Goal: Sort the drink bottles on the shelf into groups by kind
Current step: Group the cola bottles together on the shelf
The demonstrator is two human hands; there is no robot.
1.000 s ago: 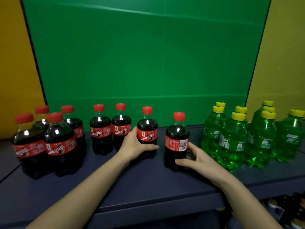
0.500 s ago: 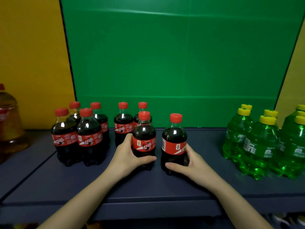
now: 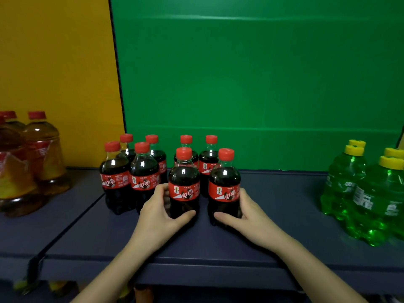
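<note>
Head view: gripping a cola bottle point(image 3: 184, 186) in the left hand point(image 3: 159, 213), thumb across the lower front, fingers curled round the far side at label height. Same on the right hand point(image 3: 251, 217): wrapped round a second cola bottle point(image 3: 224, 189), thumb low on the front, fingers hidden behind it. Both upright, close together with a narrow gap, bases apparently on the shelf point(image 3: 284, 217); cannot tell whether lifted a hair. Just left of the left fingers: cluster of four cola bottles point(image 3: 131, 178), close to the knuckles. Directly behind both sets of fingers: back pair of cola bottles point(image 3: 208, 162). Well right of the right fingers: green soda bottles point(image 3: 360, 189), yellow caps, bunched together. Well left of the left fingers: big amber tea bottles point(image 3: 41, 154), red caps. Judging progress: mostly done, three kinds already in separate blocks, no strays visible. Probably left to do: closing these two up against the cola cluster, then letting go. Shelf ends out of frame, so unable to confirm.
</note>
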